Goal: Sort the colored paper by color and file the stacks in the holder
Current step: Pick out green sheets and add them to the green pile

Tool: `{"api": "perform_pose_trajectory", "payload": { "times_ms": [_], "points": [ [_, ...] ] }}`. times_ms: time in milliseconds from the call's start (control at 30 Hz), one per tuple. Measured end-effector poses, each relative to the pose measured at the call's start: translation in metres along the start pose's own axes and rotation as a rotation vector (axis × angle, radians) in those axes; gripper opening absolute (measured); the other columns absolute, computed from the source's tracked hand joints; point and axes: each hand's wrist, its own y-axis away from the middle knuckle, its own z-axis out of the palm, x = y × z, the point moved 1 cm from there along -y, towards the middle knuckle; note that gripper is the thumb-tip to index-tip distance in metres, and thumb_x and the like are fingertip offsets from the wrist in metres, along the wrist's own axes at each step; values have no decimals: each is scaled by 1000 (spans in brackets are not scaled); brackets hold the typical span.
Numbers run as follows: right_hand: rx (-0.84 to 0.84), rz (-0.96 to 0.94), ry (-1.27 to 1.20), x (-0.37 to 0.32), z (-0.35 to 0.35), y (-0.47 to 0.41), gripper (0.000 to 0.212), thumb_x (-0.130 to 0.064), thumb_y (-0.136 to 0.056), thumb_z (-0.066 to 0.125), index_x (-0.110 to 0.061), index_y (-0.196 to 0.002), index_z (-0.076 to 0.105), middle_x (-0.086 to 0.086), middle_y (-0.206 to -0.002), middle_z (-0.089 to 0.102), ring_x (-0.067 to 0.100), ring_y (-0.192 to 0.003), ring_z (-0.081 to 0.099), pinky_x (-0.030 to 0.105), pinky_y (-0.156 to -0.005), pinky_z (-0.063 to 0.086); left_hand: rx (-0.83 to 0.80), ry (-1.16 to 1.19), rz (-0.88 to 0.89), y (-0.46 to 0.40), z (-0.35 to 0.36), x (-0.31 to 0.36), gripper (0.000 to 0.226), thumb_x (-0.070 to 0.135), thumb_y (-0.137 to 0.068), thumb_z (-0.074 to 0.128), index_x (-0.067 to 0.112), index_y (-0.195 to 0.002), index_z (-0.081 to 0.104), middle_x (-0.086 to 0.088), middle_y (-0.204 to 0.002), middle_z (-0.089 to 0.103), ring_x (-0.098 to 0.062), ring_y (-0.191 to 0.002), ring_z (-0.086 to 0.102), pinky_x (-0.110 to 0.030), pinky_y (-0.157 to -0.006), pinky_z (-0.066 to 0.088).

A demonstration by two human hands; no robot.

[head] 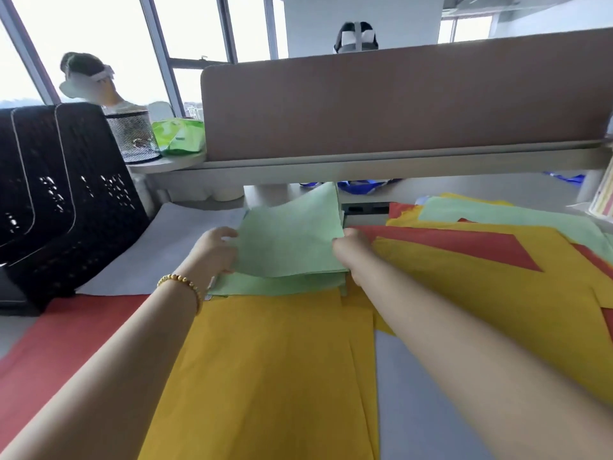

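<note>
At the far left of the worktop (172, 234) stands a black perforated plastic file holder (66, 200) with upright compartments. Behind it, on a raised shelf, sit a black wire-mesh cup (134, 136) and, just beside that, a green plastic packet (179, 136). A red paper sheet (66, 333) lies flat in front of the holder, running toward the near left edge.

The left hand (215, 249), with a gold bead bracelet (182, 285) on its wrist, grips the left edge of a stack of light green paper sheets (292, 240), fingers curled round the edge. The top sheets of this stack are lifted and tilted up at the far end; the lower sheets lie flat on the worktop, centre, in front of a brown fabric desk partition (398, 101). A large yellow paper sheet (272, 376) lies near the stack, its far edge tucked beneath the green sheets.

The right hand (351, 250) holds the right edge of the same green stack; its fingers are largely hidden behind the paper, so the exact grip cannot be told.

To the right lies an unsorted spread of overlapping yellow, red and green sheets (497, 260). At the far right edge stands a striped paper cup (603, 197).
</note>
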Motion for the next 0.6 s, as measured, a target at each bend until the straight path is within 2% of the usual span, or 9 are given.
{"api": "perform_pose_trajectory", "payload": {
  "times_ms": [67,167,233,333,400,500,600],
  "points": [
    [18,-59,195,-2,10,-5,36,-9,-93,42,-5,-129,46,11,-117,57,27,-94,56,25,-57,37,72,-148,39,-5,-2,-8,44,-3,-85,38,9,-121,59,-14,-116,56,-29,-85,55,-30,-66,48],
    [48,-122,492,1,19,-3,38,-6,-90,47,-4,-128,42,14,-122,56,31,-109,56,35,-76,47,56,-332,27,-5,3,-20,45,0,-85,41,12,-125,57,-12,-125,52,-30,-100,55,-31,-78,47],
    [76,-157,650,4,17,1,48,-1,-89,47,-3,-136,35,16,-132,48,32,-122,46,38,-93,44,27,-523,37,1,9,-21,44,4,-87,41,15,-127,54,-11,-128,48,-31,-115,48,-35,-89,45],
    [109,-196,767,6,2,7,49,0,-88,49,-3,-136,37,16,-137,43,32,-127,40,38,-100,39,113,-804,186,14,14,-12,38,5,-86,48,12,-124,53,-13,-133,39,-33,-126,33,-41,-95,40],
    [129,-204,763,10,-15,11,42,-2,-89,49,-4,-130,43,14,-134,46,31,-125,42,39,-98,40,109,-819,249,24,22,-1,41,6,-85,50,12,-126,50,-15,-143,31,-32,-132,27,-42,-101,34],
    [150,-198,730,25,-50,19,41,-6,-91,49,-9,-132,44,11,-136,45,29,-125,42,38,-97,41,15,-673,293,45,42,20,47,12,-88,51,17,-135,45,-14,-151,25,-30,-138,21,-41,-110,27],
    [163,-161,692,44,-91,32,40,-10,-92,49,-13,-132,46,9,-136,46,27,-124,44,35,-95,42,-91,-508,374,76,70,44,46,19,-92,52,19,-137,43,-11,-150,28,-28,-138,24,-38,-112,26]
  ]
}}
